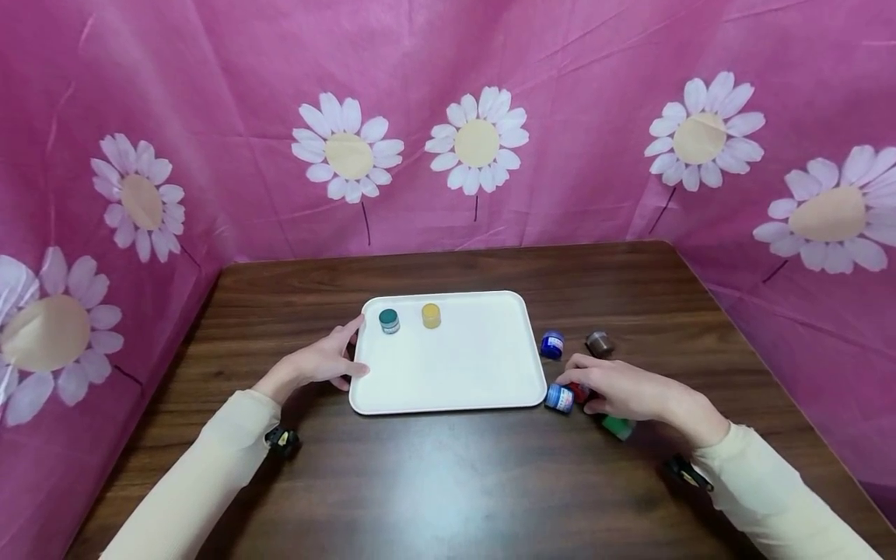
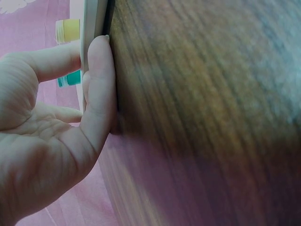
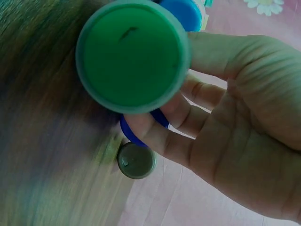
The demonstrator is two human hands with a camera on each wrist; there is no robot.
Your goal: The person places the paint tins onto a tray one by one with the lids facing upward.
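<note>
White tray (image 1: 448,381), one, flat on the brown wooden table (image 1: 392,482), its left edge in your left hand (image 1: 315,362): your thumb lies over the rim, the other fingers bend against the outer side, gripping it.

On the tray, two jars, both toward the far left: a teal jar (image 1: 389,321), upright, near the corner, and a yellow jar (image 1: 431,316), upright, to its right, the two apart.

On the table right of the tray, five jars. Dark blue jar (image 1: 552,344), just beside the tray's right edge. Brown jar (image 1: 600,344), farther right, beyond your hand. Light blue jar (image 1: 560,398), white-labelled, close to the tray's near right corner. Red jar (image 1: 579,391) — mostly covered by your right hand (image 1: 633,389), between thumb and fingers. Green jar (image 1: 618,427), on the near side of that hand, partly beneath it; its round face fills much of the right wrist view and hides your fingertips.

Right-hand fingers: bent down around the red jar; whether they grasp it, you cannot tell.

Also listed: your cream sleeves (image 1: 192,482), a black wrist device (image 1: 282,441) at the left cuff, and pink cloth (image 1: 413,47) printed with white daisies (image 1: 477,143) — behind the table and along its sides.
</note>
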